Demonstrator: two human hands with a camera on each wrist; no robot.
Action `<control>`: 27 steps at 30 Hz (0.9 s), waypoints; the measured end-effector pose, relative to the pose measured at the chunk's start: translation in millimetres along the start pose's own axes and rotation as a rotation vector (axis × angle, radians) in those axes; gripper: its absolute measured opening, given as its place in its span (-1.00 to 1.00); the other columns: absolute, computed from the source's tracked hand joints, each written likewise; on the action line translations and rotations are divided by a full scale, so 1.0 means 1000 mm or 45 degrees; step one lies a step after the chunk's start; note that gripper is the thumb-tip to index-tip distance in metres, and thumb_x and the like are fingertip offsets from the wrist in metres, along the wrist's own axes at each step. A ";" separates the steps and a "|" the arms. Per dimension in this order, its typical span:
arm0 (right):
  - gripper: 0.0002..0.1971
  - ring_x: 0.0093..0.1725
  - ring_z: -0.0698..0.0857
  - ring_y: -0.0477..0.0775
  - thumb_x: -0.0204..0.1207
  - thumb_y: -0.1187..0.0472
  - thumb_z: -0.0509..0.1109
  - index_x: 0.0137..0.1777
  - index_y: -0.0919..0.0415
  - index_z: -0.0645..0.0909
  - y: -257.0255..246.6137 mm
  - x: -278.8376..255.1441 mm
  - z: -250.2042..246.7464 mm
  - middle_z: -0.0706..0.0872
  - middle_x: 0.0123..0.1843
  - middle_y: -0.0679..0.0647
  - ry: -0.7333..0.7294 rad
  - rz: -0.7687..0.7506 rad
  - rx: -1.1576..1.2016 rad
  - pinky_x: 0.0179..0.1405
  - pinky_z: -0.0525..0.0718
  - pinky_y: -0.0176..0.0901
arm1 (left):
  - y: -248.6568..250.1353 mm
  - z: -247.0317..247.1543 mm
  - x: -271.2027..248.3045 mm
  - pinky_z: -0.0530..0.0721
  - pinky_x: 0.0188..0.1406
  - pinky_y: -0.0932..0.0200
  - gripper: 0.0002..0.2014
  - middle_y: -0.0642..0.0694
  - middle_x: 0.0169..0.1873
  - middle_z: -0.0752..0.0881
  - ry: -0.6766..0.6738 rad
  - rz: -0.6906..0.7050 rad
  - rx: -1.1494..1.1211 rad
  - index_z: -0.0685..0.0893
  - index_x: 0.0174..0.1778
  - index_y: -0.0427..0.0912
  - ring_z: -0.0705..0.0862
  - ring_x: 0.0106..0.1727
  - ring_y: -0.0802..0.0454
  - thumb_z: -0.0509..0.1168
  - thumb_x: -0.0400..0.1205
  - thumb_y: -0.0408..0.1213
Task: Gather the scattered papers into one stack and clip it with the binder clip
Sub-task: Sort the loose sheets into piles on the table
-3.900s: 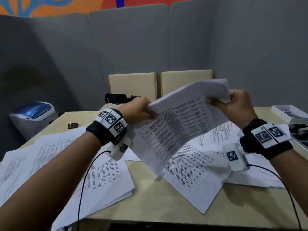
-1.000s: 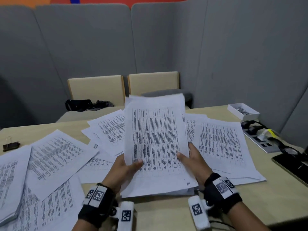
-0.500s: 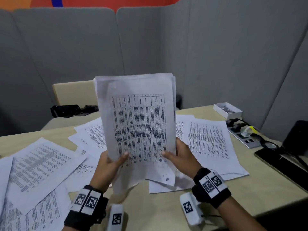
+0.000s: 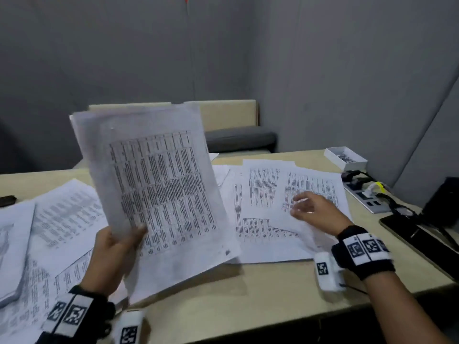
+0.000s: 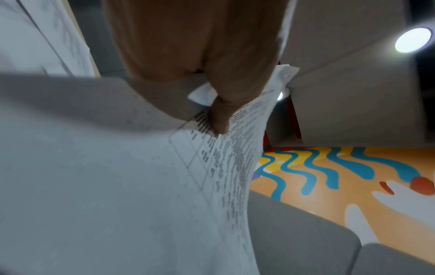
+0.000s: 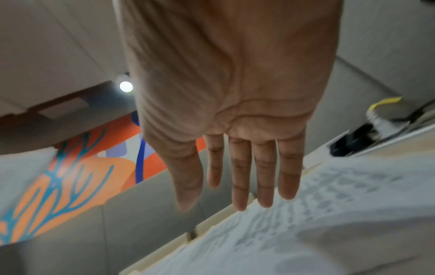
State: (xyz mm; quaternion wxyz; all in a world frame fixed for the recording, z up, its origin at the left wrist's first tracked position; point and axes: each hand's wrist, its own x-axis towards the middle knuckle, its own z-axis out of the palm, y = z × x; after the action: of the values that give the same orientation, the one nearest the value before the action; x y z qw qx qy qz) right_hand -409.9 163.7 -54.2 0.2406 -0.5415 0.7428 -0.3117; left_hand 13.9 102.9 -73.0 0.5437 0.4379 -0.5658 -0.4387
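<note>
At the centre of the head view my left hand [image 4: 113, 254] grips a stack [image 4: 159, 192] of printed sheets by its lower left corner, thumb on the front, holding it tilted upright above the table [image 4: 248, 301]; the left wrist view shows the thumb [image 5: 220, 119] pressed onto the print. The raised stack hides the sheets lying behind it. At centre right my right hand [image 4: 314, 213] is released, fingers [image 6: 263, 176] straight and spread, just above loose papers [image 4: 270, 194] that overlap one another on the table. More papers [image 4: 62, 219] lie fanned across the lower left of the frame, some overlapping in a thick pile at the left edge. At the far left edge, on the table, sits a small dark object [image 4: 7, 201], too blurred to name. In the upper right stand a white box [image 4: 345, 158], a power strip [image 4: 365, 197] with plugs and cables, and at the right edge a dark tablet [image 4: 419, 237] lying flat. Beyond the table are beige chair backs [image 4: 228, 114] and grey panels [image 4: 347, 70].
</note>
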 end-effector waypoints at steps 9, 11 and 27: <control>0.09 0.57 0.43 0.28 0.14 -0.51 0.48 0.58 0.14 0.34 0.039 -0.002 -0.005 0.40 0.64 0.22 -0.051 0.472 -0.431 0.56 0.37 0.19 | 0.039 -0.004 -0.004 0.67 -0.42 0.19 -0.93 0.02 -0.44 0.73 -0.051 0.070 0.099 0.69 -0.15 -0.31 0.66 -0.45 0.18 0.33 0.64 -0.42; 0.15 0.62 0.37 0.29 0.13 -0.58 0.39 0.63 0.11 0.28 0.042 -0.005 -0.006 0.35 0.67 0.21 -0.072 0.542 -0.472 0.60 0.29 0.24 | 0.044 -0.009 0.000 0.49 -0.58 0.27 -0.83 0.02 -0.60 0.57 -0.060 0.038 0.136 0.62 -0.25 -0.42 0.50 -0.60 0.16 0.35 0.63 -0.42; -0.53 0.24 0.64 0.09 0.57 -0.34 0.25 0.14 0.04 0.64 -0.022 -0.053 0.049 0.68 0.30 0.12 -0.385 0.128 -0.818 0.23 0.54 -0.03 | 0.041 -0.059 -0.043 0.43 -0.17 0.02 -0.70 -0.30 -0.14 0.56 -0.018 -0.223 0.008 0.55 0.08 -0.68 0.46 -0.16 -0.13 0.38 0.58 -0.49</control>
State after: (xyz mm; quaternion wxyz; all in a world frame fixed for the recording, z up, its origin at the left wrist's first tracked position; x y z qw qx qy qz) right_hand -345.6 199.2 -71.3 0.1802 -0.5924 0.7845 0.0334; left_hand 73.5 152.5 -41.7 0.4978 0.4845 -0.5306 -0.4857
